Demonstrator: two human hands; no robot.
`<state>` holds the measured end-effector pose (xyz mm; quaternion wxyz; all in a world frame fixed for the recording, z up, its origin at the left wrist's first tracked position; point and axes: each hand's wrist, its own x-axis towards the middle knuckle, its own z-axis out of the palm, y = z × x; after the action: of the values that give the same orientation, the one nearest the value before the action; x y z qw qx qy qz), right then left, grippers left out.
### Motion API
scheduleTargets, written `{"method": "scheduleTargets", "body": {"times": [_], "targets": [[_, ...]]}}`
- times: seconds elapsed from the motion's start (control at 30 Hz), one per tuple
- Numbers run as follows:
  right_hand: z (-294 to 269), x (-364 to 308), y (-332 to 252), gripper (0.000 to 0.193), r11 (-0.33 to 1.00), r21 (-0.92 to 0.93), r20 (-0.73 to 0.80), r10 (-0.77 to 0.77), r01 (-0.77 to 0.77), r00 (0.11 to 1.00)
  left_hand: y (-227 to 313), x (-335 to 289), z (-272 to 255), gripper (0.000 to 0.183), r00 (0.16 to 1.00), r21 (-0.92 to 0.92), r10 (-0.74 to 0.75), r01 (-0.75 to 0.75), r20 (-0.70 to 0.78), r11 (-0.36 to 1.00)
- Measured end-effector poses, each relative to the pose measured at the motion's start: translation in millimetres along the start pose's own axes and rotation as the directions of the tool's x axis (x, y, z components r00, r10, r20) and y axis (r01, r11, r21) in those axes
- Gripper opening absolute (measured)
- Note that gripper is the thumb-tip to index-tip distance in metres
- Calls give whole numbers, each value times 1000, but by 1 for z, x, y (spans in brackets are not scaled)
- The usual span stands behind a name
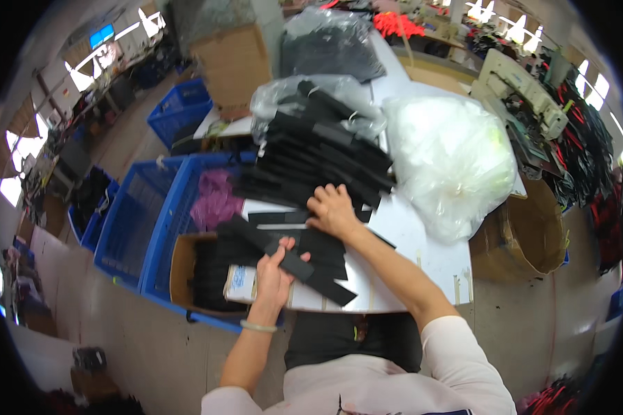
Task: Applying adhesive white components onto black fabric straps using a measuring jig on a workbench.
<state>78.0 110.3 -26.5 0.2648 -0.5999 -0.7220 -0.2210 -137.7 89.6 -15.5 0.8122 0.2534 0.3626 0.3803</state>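
Observation:
My left hand (275, 275) is closed around a long black fabric strip (325, 282), which slants from upper left to lower right over the table's near edge. Under and beyond it lie more flat black strips (318, 250) on the white table. My right hand (333, 211) rests at the near edge of a large heap of black strips (318, 155), its fingers apart and touching the strips there. Whether a strip is under those fingertips is hidden.
An open cardboard box (181, 270) with black pieces stands left of the table, by blue plastic crates (135, 214) and a purple bag (214, 197). A stuffed clear plastic bag (450, 155) lies at right, near a sewing machine (526, 90) and a brown carton (533, 232).

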Motion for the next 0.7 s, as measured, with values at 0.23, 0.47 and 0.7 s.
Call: {"method": "scheduleTargets", "body": {"times": [0.23, 0.47, 0.7], "targets": [[14, -13, 2, 18, 1000, 7, -122, -2, 3, 993, -1, -6, -2, 34, 1000, 10, -20, 20, 15, 1000], [-93, -21, -50, 26, 439, 766, 324, 367, -470, 872, 16, -14, 39, 27, 939, -155, 274, -245, 206, 957], [-160, -62, -44, 21, 43, 765, 577, 397, -643, 714, 12, -34, 113, 26, 871, -132, 232, -193, 432, 972]]}}
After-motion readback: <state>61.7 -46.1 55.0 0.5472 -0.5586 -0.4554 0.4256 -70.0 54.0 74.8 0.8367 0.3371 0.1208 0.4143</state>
